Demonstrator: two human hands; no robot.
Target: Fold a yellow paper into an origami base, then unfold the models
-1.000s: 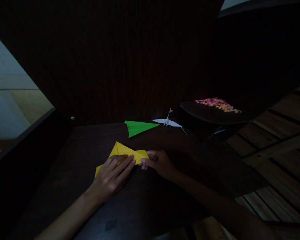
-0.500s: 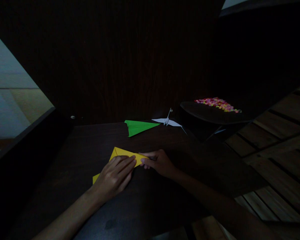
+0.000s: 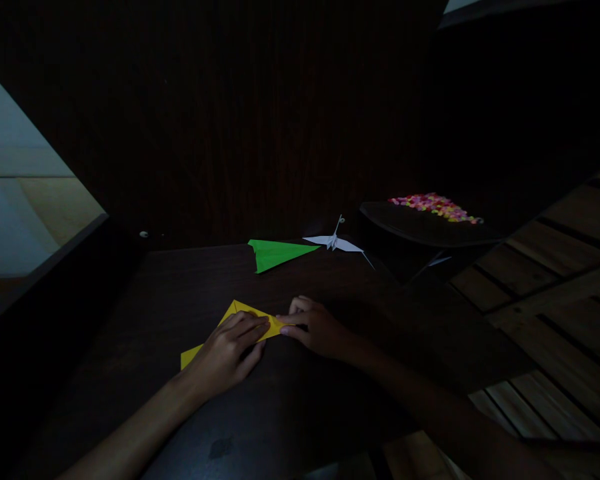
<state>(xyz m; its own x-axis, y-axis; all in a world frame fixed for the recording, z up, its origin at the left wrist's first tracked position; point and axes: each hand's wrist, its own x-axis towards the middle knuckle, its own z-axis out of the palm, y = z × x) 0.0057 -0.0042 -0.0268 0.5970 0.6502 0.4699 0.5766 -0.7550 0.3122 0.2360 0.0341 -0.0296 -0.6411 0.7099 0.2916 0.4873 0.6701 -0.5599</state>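
Bench (image 3: pixel 330 413): dark wood, smooth, with a faint sheen near the front edge. Yellow sheet (image 3: pixel 193 353): paper, matt, sharply creased. Green plane (image 3: pixel 275 253): paper, matt, crisp folds. White crane (image 3: pixel 334 242): thin paper, matt. Floor (image 3: pixel 555 280): wooden slats, dull finish. Wall panel (image 3: pixel 260 133): dark wood, grain barely visible in low light.
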